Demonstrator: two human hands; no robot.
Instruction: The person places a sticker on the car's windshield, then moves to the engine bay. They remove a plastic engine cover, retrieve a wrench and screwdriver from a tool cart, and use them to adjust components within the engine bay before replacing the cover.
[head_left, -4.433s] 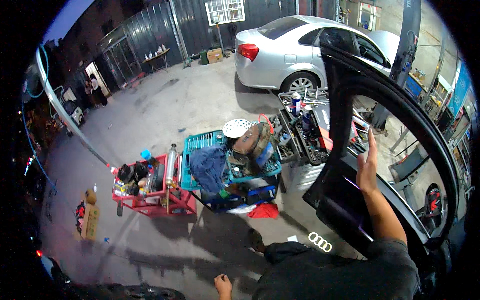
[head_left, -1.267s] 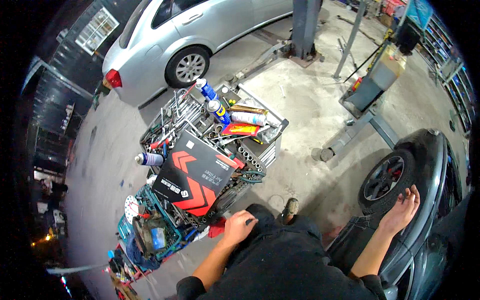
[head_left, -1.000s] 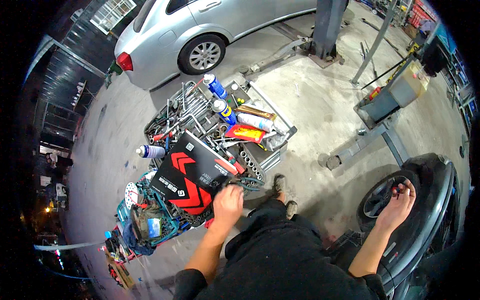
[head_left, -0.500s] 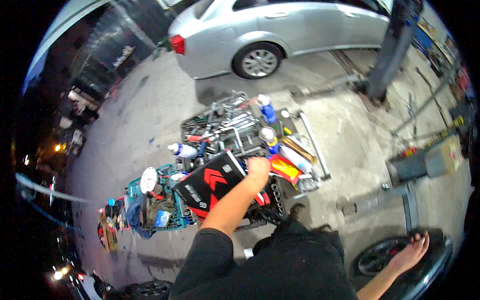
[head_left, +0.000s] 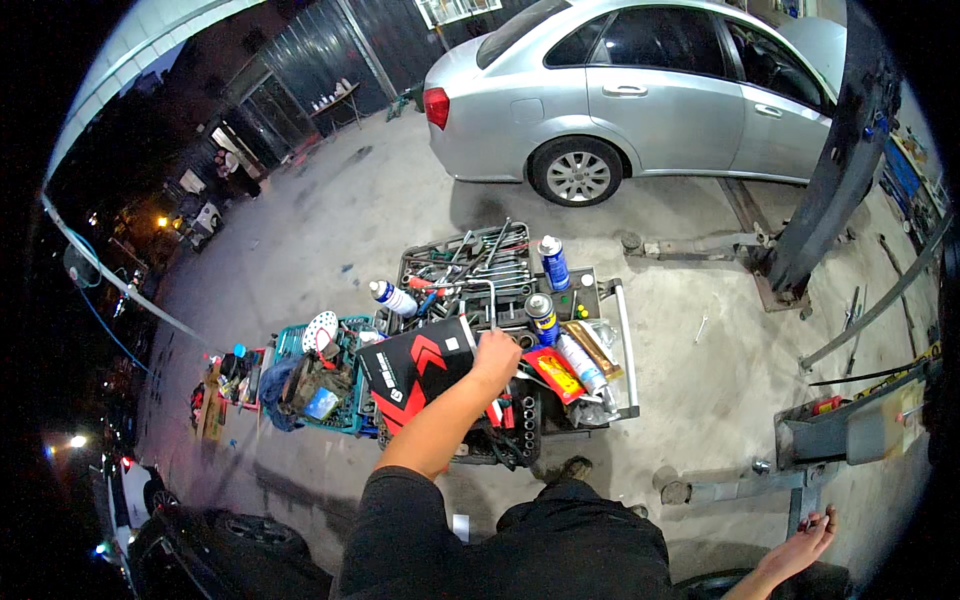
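Observation:
My left hand (head_left: 497, 355) reaches out over a black tool cart (head_left: 628, 350) and is closed around the lower end of an L-shaped metal bar (head_left: 491, 300) that stands up out of the cart's jumble of wrenches. A black and red box (head_left: 415, 370) lies just left of that hand. Spray cans (head_left: 541, 315) and tubes lie to its right. My right hand (head_left: 805, 530) hangs low at the right with fingers spread and nothing in it, beside a dark car body at the lower edge.
A silver car (head_left: 650, 90) is parked beyond the cart. A dark lift post (head_left: 830, 170) rises at right, with a grey lift arm (head_left: 850, 430) on the concrete floor. A teal crate trolley (head_left: 310, 380) full of parts stands left of the cart.
My left hand has moved from the black and red box onto the metal bar among the tools. The view has swung, bringing the silver car and cart more to the centre.

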